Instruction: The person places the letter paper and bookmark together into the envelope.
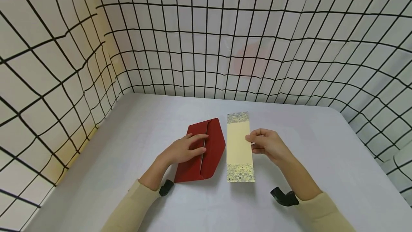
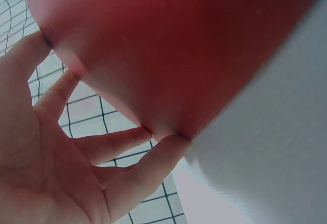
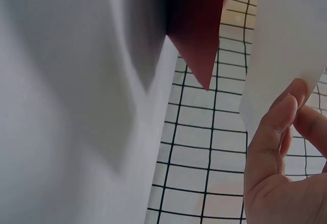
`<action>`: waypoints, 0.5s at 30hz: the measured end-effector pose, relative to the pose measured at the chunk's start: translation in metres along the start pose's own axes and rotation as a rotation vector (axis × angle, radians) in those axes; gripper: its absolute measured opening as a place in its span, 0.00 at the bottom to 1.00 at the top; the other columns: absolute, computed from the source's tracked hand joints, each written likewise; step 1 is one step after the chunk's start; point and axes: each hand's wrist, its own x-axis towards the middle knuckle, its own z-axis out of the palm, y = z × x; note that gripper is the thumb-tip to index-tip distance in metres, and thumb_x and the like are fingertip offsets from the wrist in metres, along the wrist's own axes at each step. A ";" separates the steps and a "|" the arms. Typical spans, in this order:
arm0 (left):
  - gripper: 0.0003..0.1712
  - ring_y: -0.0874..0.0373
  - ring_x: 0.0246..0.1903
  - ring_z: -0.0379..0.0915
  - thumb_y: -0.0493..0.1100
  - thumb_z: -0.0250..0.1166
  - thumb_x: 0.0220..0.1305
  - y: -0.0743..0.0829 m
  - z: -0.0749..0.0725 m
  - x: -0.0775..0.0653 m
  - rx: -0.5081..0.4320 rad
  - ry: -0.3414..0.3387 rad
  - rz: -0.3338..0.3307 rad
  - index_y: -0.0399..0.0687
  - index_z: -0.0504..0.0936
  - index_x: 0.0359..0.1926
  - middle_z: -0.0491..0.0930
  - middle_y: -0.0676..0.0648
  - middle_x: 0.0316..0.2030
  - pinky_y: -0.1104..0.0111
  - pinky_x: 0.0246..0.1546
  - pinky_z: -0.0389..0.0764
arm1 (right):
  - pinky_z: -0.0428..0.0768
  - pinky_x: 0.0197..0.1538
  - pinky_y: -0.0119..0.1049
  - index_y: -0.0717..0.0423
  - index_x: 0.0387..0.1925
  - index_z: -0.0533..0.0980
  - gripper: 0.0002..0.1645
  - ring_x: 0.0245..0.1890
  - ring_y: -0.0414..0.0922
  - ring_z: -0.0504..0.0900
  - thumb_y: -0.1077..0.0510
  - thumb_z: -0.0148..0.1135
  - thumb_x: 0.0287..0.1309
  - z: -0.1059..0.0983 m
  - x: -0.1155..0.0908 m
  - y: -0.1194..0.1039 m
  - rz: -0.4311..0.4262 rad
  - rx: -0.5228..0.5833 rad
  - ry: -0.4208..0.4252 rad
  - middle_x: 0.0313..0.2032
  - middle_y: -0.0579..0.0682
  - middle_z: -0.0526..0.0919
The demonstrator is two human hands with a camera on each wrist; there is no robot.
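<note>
A red envelope lies on the white table with its pointed flap opened toward the right. My left hand rests over the envelope's pocket, its fingers spread and touching near the dark opening line. The left wrist view shows those fingertips against the red paper's edge; how far they reach past it is hidden. To the right, a long cream card with ornate patterned bands at both ends stands off the table. My right hand pinches the card by its right edge between thumb and fingers, also seen in the right wrist view.
The white table is enclosed at the back and sides by a black wire grid with pale sheeting behind it. Black wrist mounts stick out from both beige sleeves.
</note>
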 end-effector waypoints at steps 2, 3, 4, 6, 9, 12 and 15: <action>0.29 0.43 0.72 0.49 0.60 0.59 0.67 0.000 0.000 0.000 0.004 0.001 0.001 0.69 0.68 0.68 0.67 0.43 0.67 0.42 0.59 0.66 | 0.81 0.32 0.30 0.62 0.35 0.73 0.09 0.23 0.39 0.77 0.61 0.65 0.61 0.004 0.001 -0.001 -0.001 0.006 0.000 0.26 0.48 0.77; 0.29 0.43 0.71 0.49 0.60 0.60 0.67 0.000 0.000 0.001 0.005 0.002 0.001 0.69 0.68 0.68 0.68 0.43 0.66 0.42 0.59 0.66 | 0.81 0.32 0.30 0.62 0.34 0.73 0.09 0.23 0.39 0.77 0.61 0.64 0.61 0.006 0.002 -0.001 -0.001 0.013 -0.002 0.26 0.48 0.77; 0.29 0.42 0.71 0.49 0.60 0.60 0.67 -0.001 0.001 0.001 0.006 0.002 0.001 0.69 0.68 0.68 0.68 0.43 0.66 0.42 0.58 0.66 | 0.81 0.32 0.30 0.62 0.34 0.73 0.09 0.23 0.39 0.77 0.61 0.64 0.61 0.008 0.003 0.000 -0.001 0.019 -0.006 0.26 0.48 0.77; 0.29 0.42 0.71 0.50 0.60 0.60 0.67 -0.001 0.001 0.001 0.005 0.004 0.005 0.69 0.68 0.68 0.68 0.42 0.66 0.42 0.58 0.67 | 0.81 0.32 0.30 0.62 0.34 0.73 0.08 0.22 0.39 0.77 0.62 0.64 0.61 0.013 0.005 0.000 -0.001 0.028 -0.012 0.26 0.48 0.77; 0.30 0.42 0.71 0.50 0.60 0.60 0.67 -0.001 0.001 0.001 0.006 0.005 0.009 0.69 0.68 0.68 0.68 0.42 0.66 0.42 0.58 0.67 | 0.81 0.32 0.30 0.63 0.34 0.73 0.09 0.22 0.40 0.78 0.62 0.64 0.60 0.019 0.008 0.001 0.009 0.048 -0.013 0.25 0.48 0.77; 0.30 0.42 0.71 0.49 0.60 0.60 0.67 -0.001 0.001 0.001 0.010 0.006 0.013 0.68 0.69 0.68 0.68 0.43 0.66 0.42 0.58 0.66 | 0.81 0.31 0.29 0.64 0.36 0.73 0.10 0.23 0.40 0.80 0.62 0.65 0.60 0.025 0.012 0.003 0.016 0.073 -0.009 0.26 0.48 0.78; 0.30 0.43 0.72 0.49 0.60 0.59 0.67 0.000 0.001 0.002 0.019 0.007 0.012 0.68 0.68 0.68 0.68 0.43 0.66 0.42 0.59 0.65 | 0.81 0.31 0.29 0.64 0.35 0.73 0.09 0.23 0.40 0.81 0.63 0.65 0.60 0.031 0.016 0.004 0.020 0.114 -0.015 0.27 0.48 0.78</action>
